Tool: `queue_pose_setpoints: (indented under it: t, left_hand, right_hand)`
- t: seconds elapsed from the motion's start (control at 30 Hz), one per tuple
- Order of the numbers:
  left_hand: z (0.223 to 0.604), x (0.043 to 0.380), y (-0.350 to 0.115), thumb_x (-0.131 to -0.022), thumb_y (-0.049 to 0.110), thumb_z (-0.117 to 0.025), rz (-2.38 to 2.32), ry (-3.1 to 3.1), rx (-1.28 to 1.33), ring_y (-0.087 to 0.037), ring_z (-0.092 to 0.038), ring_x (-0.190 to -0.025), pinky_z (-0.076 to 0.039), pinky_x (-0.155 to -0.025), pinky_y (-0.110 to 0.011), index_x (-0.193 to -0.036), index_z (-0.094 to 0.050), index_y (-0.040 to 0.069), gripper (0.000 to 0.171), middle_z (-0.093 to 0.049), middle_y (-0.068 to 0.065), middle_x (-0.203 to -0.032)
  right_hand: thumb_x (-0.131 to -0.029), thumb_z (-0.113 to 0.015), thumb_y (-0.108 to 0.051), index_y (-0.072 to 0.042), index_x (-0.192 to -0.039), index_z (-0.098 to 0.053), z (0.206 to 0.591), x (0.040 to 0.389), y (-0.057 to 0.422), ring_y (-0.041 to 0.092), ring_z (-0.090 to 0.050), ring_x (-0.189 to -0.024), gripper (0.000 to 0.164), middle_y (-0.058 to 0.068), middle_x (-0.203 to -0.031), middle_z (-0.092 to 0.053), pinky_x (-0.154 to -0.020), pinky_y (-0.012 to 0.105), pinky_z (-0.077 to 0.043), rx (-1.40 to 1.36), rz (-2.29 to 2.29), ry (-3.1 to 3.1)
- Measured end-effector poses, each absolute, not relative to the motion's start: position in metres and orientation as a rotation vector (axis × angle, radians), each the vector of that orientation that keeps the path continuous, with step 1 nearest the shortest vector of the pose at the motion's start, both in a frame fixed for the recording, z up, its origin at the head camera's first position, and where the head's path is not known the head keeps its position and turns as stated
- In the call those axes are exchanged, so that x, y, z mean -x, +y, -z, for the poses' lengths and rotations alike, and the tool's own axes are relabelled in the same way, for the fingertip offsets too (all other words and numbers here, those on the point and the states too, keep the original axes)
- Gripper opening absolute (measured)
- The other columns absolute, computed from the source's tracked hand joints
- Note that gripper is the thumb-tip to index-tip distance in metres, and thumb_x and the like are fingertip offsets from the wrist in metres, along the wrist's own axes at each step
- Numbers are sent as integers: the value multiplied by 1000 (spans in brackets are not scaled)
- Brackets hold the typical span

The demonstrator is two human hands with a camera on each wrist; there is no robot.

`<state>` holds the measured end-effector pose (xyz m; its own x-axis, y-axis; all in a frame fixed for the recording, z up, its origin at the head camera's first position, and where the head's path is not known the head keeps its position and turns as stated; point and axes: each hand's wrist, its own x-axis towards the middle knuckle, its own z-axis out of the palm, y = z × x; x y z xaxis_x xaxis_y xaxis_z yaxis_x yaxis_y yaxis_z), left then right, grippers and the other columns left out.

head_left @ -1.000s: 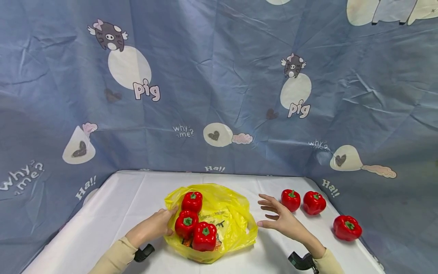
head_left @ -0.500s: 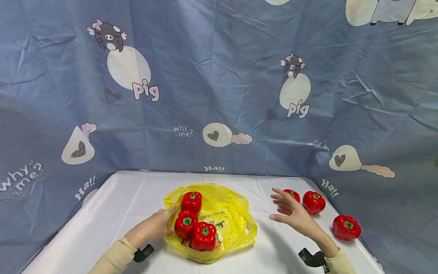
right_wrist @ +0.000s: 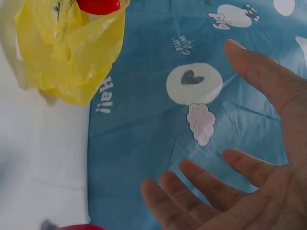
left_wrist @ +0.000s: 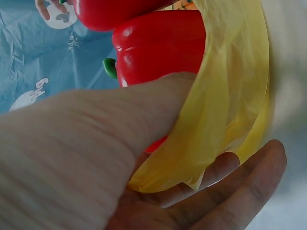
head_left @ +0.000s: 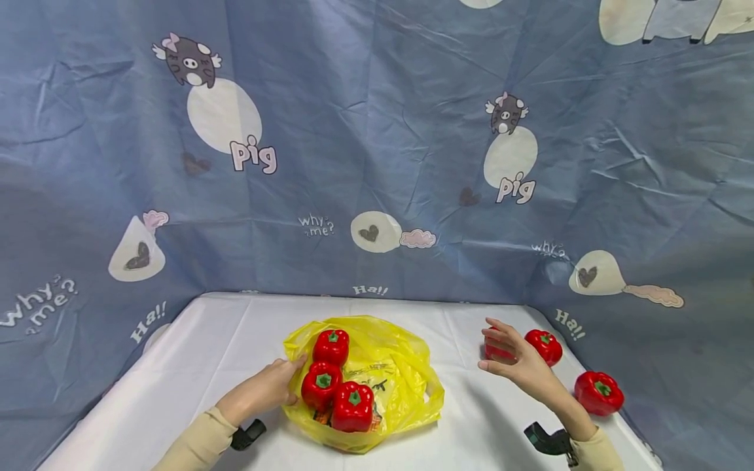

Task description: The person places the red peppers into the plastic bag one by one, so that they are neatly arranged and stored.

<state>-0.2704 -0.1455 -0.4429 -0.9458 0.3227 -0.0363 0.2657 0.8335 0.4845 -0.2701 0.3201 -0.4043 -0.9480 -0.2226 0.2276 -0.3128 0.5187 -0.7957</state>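
A yellow plastic bag point(head_left: 406, 373) lies spread open mid-table, with three red bell peppers point(head_left: 321, 386) at its left side. My left hand point(head_left: 268, 394) holds the bag's left rim; in the left wrist view the thumb goes inside, close to a pepper point(left_wrist: 158, 45), and the fingers point(left_wrist: 220, 203) lie outside the plastic point(left_wrist: 230, 72). My right hand point(head_left: 524, 367), fingers spread and thumb apart, holds nothing. It overlaps one of the loose bell peppers point(head_left: 495, 354) at the right and partly hides it. In the right wrist view, this hand point(right_wrist: 235, 201) has a bare palm.
Beyond the right hand sits another bell pepper point(head_left: 544, 347); a third loose one point(head_left: 599, 394) is near the table's right edge. A blue printed cloth point(head_left: 365, 163) rises behind the white table point(head_left: 235, 347). Each wrist wears a black camera mount point(head_left: 247, 434).
My right hand has moved right, away from the bag, and now overlaps the nearest loose bell pepper. The left hand, the bag and the peppers stay put.
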Motion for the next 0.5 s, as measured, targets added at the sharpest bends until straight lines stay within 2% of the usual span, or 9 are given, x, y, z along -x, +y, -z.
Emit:
queue_pose_setpoints:
  t: [0.33, 0.5]
  left_hand:
    - [445, 271, -146, -67, -2, -82, -756, 2888, -475, -41, -55, -113, -48, -89, -48, -136, -45, -14, 79, -57, -30, -128]
    - [445, 271, -146, -67, -2, -82, -760, 2882, -474, -38, -57, -112, -48, -80, -42, -136, -44, -14, 81, -57, -31, -127]
  right_hand:
    - [-83, -76, -23, -22, -150, -32, 400, 273, 334, 42, -47, -128, 80, 19, -143, -46, -89, 35, -53, -477, -1408, -2626]
    - [-84, -75, -23, -20, -151, -31, 399, 277, 339, 43, -46, -128, 80, 20, -143, -46, -89, 35, -53, -456, -1353, -2630]
